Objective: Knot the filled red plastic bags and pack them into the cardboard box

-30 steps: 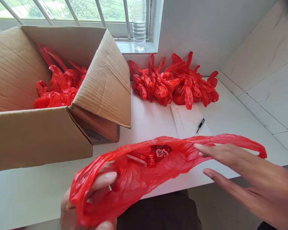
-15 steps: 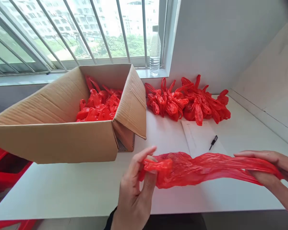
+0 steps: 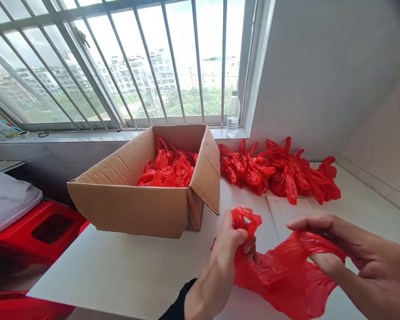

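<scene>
A thin red plastic bag [image 3: 286, 271] hangs slack between my two hands over the front of the white table. My left hand [image 3: 223, 258] is closed round one end, and a small loop of the bag sticks up above the thumb. At the other end my right hand [image 3: 356, 253] has the bag around its thumb and under its fingers, gripping it. The bag sags and spreads out below my right hand. Beyond my hands lies a row of knotted red plastic bags [image 3: 246, 166] against the wall.
An open cardboard box [image 3: 130, 209] holding more red bags stands to the left, its flaps jutting out. A water bottle [image 3: 233, 114] is on the sill of the barred window. White paper [image 3: 283, 206] lies partly under the row. Red stools [image 3: 36, 226] stand left of the table.
The bag was stretched nearly straight and now sags. My hands have come closer together, with the right hand moving left. The view has tilted up and left.
</scene>
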Motion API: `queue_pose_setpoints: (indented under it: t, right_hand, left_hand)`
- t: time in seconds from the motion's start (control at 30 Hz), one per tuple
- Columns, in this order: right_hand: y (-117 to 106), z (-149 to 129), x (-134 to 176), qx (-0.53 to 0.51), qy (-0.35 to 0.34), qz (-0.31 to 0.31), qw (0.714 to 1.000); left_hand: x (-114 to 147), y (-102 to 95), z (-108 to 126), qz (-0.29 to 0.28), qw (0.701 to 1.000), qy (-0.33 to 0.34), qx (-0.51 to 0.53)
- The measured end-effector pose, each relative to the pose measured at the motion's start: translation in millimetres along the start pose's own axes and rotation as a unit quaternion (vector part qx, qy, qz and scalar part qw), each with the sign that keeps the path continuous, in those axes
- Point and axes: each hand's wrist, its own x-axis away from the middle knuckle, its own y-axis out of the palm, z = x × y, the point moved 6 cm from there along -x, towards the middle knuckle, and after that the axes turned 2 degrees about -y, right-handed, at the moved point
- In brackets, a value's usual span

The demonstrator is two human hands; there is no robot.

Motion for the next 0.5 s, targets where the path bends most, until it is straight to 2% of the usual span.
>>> queue_pose_setpoints:
  t: [0.07,0.2,0.3,0.4,0.5]
  right_hand:
    - [3,-2,-5,-0.028,-0.005,-0.026,0.999]
    - [5,-9,-11,-0.078,0.085,-0.042,0.992]
    - [12,-22,-17,-0.133,0.107,-0.084,0.982]
    - [18,-31,-20,-0.181,0.111,-0.101,0.972]
    - [25,-38,-19,-0.185,0.086,-0.13,0.97]
  left_hand:
    - [-1,0.3,0,-0.002,0.999,0.003,-0.036]
    - [-5,3.6,-2,-0.001,0.997,0.002,-0.084]
    - [-4,14.6,0,-0.042,0.993,-0.012,-0.112]
    - [1,28.8,4,-0.11,0.978,-0.022,-0.174]
    - [0,35.4,6,-0.156,0.965,-0.009,-0.212]
